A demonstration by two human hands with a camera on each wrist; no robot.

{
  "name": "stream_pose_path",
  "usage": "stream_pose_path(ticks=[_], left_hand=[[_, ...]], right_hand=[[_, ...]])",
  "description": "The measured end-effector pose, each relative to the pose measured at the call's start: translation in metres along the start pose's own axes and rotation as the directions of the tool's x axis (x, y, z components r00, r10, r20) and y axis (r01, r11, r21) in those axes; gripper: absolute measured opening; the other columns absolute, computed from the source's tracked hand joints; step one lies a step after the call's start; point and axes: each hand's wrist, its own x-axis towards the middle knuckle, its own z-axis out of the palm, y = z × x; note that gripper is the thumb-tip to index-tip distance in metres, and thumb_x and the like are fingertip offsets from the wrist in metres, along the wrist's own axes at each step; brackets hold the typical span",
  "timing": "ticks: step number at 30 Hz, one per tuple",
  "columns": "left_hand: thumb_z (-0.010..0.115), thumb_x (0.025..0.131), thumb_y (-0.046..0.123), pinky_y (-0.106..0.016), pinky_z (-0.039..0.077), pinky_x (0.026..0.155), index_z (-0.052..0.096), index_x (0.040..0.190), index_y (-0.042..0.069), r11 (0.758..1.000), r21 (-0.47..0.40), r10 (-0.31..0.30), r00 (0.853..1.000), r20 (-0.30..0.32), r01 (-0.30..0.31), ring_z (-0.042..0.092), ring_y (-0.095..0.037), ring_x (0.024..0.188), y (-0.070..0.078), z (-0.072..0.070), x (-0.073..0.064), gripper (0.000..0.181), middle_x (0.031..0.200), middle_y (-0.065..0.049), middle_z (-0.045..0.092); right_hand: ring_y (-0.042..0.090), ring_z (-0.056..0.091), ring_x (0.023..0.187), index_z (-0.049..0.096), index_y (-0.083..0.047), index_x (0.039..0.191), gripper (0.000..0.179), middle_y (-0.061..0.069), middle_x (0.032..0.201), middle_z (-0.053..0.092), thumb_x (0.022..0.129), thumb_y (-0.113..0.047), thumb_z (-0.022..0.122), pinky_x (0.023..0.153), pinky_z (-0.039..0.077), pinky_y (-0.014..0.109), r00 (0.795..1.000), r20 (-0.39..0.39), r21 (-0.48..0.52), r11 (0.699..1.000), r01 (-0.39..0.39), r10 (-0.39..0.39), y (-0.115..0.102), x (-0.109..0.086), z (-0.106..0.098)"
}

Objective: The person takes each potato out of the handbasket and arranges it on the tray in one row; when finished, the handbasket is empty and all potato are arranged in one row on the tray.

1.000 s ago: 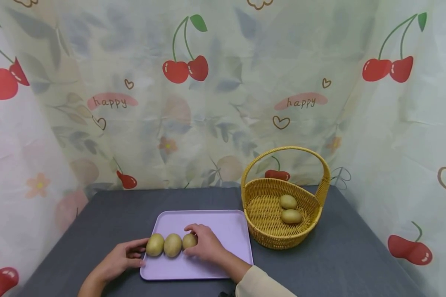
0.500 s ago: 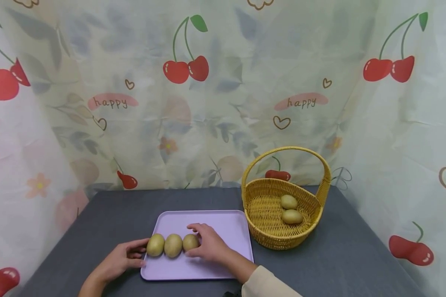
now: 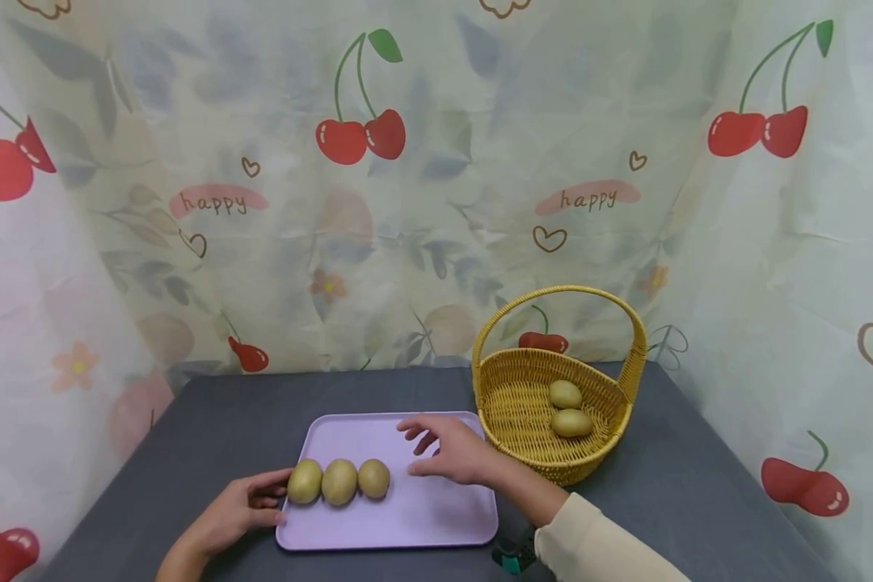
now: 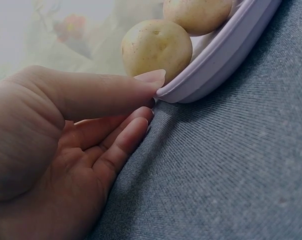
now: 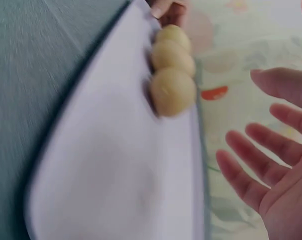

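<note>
Three potatoes stand in a row on a lilac tray [image 3: 436,517]: a left potato [image 3: 305,482], a middle potato [image 3: 339,483] and a right potato [image 3: 373,479]. My left hand [image 3: 234,514] is at the tray's left edge, its fingers relaxed beside the left potato. In the left wrist view, the thumb [image 4: 108,95] rests right at the tray's rim. Above the right half of the tray hovers my right hand [image 3: 454,451], fingers spread and holding nothing, apart from the right potato. The right wrist view shows its bare palm and separate fingers [image 5: 256,160].
A wicker basket [image 3: 512,465] with a tall arched handle stands right of the tray, behind my right forearm. Two more potatoes [image 3: 571,423] lie in it. Dark grey cloth [image 3: 247,412] covers the table, and a printed curtain [image 3: 436,202] hangs behind.
My right hand has let go of the right potato and risen away to the right. That potato stays in the row. The left hand has kept its place.
</note>
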Motion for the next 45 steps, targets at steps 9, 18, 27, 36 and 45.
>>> stream_pose_path(ticks=[9,18,27,36,45], left_hand=[[0.078,0.080,0.008,-0.024,0.049,0.083,0.044,0.135,-0.017,1.000,0.002,-0.001,1.000,-0.009,0.001,0.058,-0.019,0.107,0.000,0.000,0.000,0.070,0.132,-0.035,0.048],[0.077,0.082,0.008,-0.025,0.049,0.082,0.043,0.136,-0.016,1.000,-0.006,-0.029,1.000,-0.006,0.029,0.055,-0.034,0.112,0.000,0.001,-0.001,0.069,0.129,-0.030,0.054],[0.077,0.082,0.007,-0.024,0.049,0.083,0.042,0.136,-0.017,0.999,-0.034,-0.003,1.000,0.001,0.003,0.057,-0.013,0.106,0.001,0.000,-0.002,0.069,0.129,-0.032,0.053],[0.076,0.083,0.008,-0.023,0.048,0.084,0.042,0.136,-0.017,0.999,-0.047,0.017,1.000,0.007,-0.017,0.056,-0.005,0.104,-0.002,0.001,0.000,0.068,0.133,-0.034,0.048],[0.074,0.084,0.005,-0.024,0.048,0.083,0.043,0.134,-0.018,0.997,-0.022,0.071,0.997,-0.009,-0.072,0.057,-0.006,0.103,-0.003,0.000,-0.003,0.064,0.129,-0.034,0.051]], right_hand=[[0.020,0.062,0.094,0.063,-0.010,0.122,0.036,0.002,0.105,0.064,0.088,-0.016,0.073,0.080,0.052,0.034,0.999,-0.032,0.024,0.999,0.039,-0.038,0.006,-0.020,-0.064],[0.020,0.061,0.093,0.066,-0.005,0.116,0.032,0.008,0.102,0.067,0.088,-0.018,0.073,0.081,0.050,0.039,0.990,-0.139,-0.058,0.998,-0.021,0.013,0.028,-0.033,-0.124],[0.028,0.059,0.104,0.063,-0.003,0.118,0.031,0.016,0.114,0.064,0.092,-0.019,0.069,0.087,0.048,0.045,0.957,-0.219,-0.049,0.977,-0.206,0.191,0.076,-0.038,-0.163],[0.041,0.047,0.116,0.055,0.004,0.127,0.047,0.024,0.128,0.049,0.093,-0.026,0.067,0.092,0.042,0.053,0.900,-0.228,0.041,0.928,-0.371,0.370,0.119,-0.044,-0.172],[0.044,0.046,0.118,0.055,0.005,0.130,0.049,0.026,0.129,0.052,0.093,-0.025,0.066,0.094,0.040,0.054,0.891,-0.094,-0.061,0.891,-0.450,0.444,0.136,-0.046,-0.169]])
